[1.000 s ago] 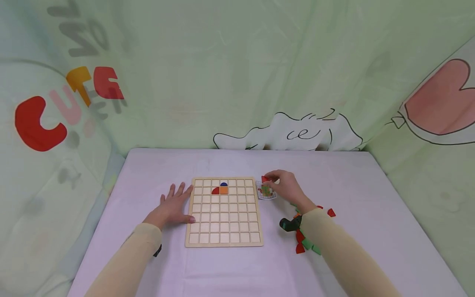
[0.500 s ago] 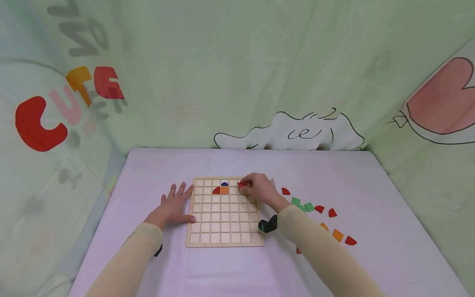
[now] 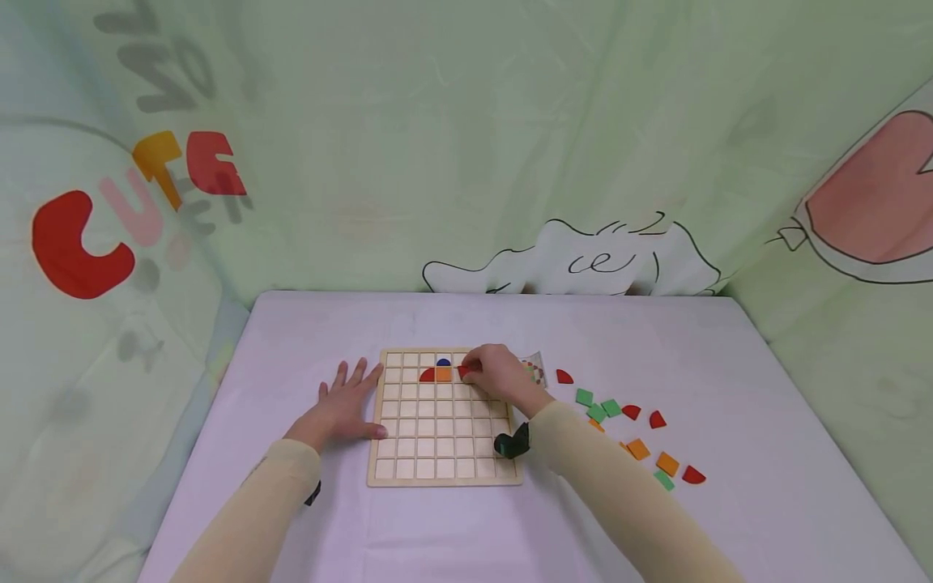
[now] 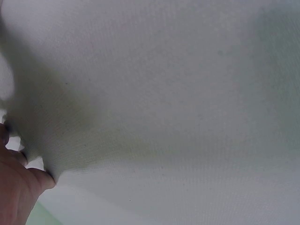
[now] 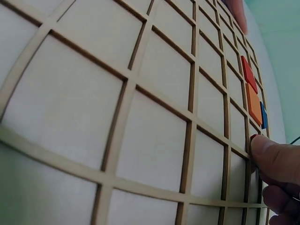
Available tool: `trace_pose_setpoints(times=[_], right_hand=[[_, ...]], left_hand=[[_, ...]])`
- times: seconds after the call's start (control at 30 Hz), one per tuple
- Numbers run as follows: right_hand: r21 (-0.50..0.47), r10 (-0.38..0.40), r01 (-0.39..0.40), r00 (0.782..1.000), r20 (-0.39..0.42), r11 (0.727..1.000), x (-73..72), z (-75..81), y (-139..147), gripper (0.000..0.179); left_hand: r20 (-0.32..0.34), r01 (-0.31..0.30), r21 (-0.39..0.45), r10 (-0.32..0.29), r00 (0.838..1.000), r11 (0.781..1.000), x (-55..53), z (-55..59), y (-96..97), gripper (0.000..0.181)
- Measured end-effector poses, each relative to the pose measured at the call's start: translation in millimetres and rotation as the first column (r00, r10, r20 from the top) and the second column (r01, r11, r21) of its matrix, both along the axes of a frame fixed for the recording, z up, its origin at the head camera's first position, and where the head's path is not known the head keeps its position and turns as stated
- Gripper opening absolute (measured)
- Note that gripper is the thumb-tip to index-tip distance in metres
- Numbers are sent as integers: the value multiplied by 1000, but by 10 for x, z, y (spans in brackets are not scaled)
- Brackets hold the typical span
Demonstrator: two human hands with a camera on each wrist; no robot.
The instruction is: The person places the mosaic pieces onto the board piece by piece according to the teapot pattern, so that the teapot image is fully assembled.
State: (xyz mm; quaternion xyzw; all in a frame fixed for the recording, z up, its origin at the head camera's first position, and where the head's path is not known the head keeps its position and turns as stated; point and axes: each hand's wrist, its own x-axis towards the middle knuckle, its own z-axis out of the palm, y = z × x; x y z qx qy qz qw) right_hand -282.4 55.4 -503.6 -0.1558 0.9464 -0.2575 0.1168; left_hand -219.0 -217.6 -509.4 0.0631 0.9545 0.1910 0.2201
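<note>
A wooden grid board [image 3: 445, 482] lies on the table. In its upper rows sit a red quarter-circle tile [image 3: 428, 375], an orange square tile [image 3: 443, 373] and a blue rounded tile [image 3: 443, 363]. My right hand [image 3: 503, 376] pinches another red tile [image 3: 462, 372] over the cell just right of the orange one. The right wrist view shows only a sliver of that tile [image 5: 253, 137] at the thumb tip; the fingers hide the rest. With fingers spread, my left hand [image 3: 338, 410] rests at the board's left edge, thumb on the frame.
Beside the board's upper right corner, a printed pattern card [image 3: 539, 368] is partly covered by my right hand. Loose red [image 3: 694, 474], green [image 3: 584, 397] and orange [image 3: 666, 463] tiles lie scattered to the right, some hidden under the right forearm. A cloth wall stands behind the table.
My right hand has carried the red tile leftward from above the card to the board beside the orange tile. Loose tiles formerly under the arm now show. The left hand has stayed put.
</note>
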Motion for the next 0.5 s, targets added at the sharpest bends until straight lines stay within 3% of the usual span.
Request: trace_pose_setpoints(times=[0.5], right_hand=[[-4, -7, 7, 1000, -2, 1000, -19, -37, -15, 18]], left_hand=[[-8, -19, -8, 19, 1000, 1000, 13, 28, 34, 113]])
